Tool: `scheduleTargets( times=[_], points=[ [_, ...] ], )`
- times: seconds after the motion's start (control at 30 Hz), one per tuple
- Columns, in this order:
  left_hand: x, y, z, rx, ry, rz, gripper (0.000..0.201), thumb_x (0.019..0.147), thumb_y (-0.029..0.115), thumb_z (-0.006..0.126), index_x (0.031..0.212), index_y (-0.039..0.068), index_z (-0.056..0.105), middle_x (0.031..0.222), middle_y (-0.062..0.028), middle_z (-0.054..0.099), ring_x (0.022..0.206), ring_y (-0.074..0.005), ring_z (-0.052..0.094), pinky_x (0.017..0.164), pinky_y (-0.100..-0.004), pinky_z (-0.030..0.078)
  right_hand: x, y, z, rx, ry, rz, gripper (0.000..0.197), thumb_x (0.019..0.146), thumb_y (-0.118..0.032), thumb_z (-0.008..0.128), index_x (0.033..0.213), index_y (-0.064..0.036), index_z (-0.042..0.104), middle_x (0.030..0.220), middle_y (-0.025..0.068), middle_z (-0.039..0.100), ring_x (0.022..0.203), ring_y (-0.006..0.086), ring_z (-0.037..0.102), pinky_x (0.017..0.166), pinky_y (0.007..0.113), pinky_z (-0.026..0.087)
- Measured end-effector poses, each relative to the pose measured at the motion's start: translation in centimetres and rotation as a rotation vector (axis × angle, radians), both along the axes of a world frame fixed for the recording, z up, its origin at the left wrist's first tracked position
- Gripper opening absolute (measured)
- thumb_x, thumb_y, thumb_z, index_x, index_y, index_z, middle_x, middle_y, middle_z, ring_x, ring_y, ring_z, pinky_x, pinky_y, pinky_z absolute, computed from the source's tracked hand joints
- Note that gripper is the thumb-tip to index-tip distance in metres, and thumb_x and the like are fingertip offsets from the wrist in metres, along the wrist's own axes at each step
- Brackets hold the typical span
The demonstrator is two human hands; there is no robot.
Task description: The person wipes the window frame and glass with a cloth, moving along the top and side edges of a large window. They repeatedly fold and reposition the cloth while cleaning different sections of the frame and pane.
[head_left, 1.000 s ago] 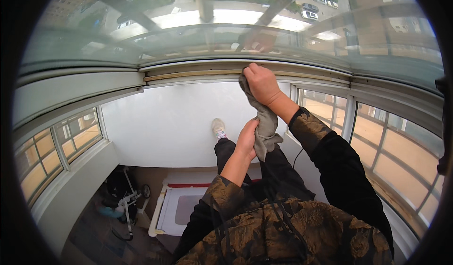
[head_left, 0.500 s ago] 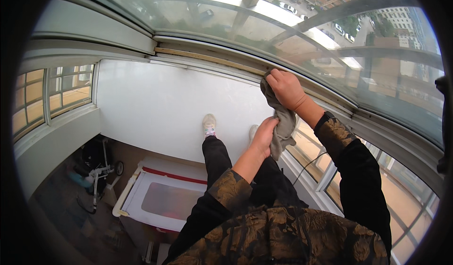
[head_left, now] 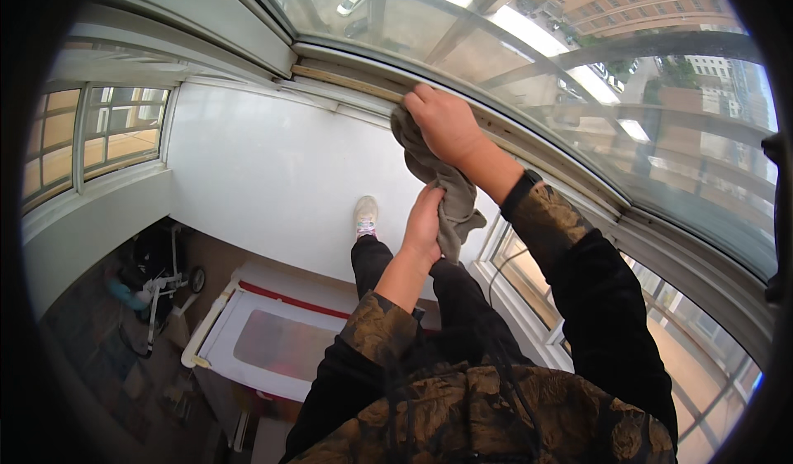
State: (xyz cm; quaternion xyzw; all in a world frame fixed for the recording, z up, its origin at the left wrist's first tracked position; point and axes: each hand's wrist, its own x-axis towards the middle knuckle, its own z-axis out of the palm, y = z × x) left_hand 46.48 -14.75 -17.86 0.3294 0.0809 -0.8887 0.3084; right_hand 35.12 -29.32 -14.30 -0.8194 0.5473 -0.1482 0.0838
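Note:
A grey-brown cloth hangs bunched between my two hands. My right hand grips its upper end and presses it at the window track, beside the glass. Lower down, my left hand is closed round the hanging part of the same cloth. Folds of the cloth hide some fingertips of both hands. The white sill spreads beneath them, and my shoe stands on it.
Beyond the window glass are bars, parked cars and buildings far below. Left of the sill, the floor lies lower, with a folded wheeled frame and a white, red-edged box-like unit. Another window is at the right.
Both hands have moved left along the window track, taking the cloth with them. The view has turned a little. Both hands keep their hold on the cloth.

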Motion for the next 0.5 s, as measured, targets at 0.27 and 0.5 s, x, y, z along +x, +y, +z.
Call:
scheduleTargets(
  times=[0.27,0.5],
  points=[
    [-5.3,3.0,2.4,0.035,0.037,-0.233,0.038,0.109,0.022,0.045,0.136,-0.003,0.054,0.127,-0.0146,0.067,0.111,-0.0239,0.069,0.098,-0.0394,0.058,-7.4,7.0,1.3,0.035,0.142,-0.074,0.011,0.08,-0.006,0.063,0.09,-0.0074,0.058,0.085,0.0102,0.056,0.077,0.0307,0.064,0.067,0.043,0.053],
    [0.5,-0.6,0.1,0.004,-0.019,-0.057,0.039,0.111,0.026,0.04,0.138,0.002,0.055,0.128,-0.013,0.068,0.113,-0.0245,0.07,0.1,-0.0417,0.057,3.2,-1.6,-0.6,-0.122,0.014,0.03,0.009,0.079,-0.008,0.063,0.085,-0.0076,0.057,0.083,0.0095,0.055,0.074,0.0282,0.064,0.066,0.04,0.053]
  ],
)
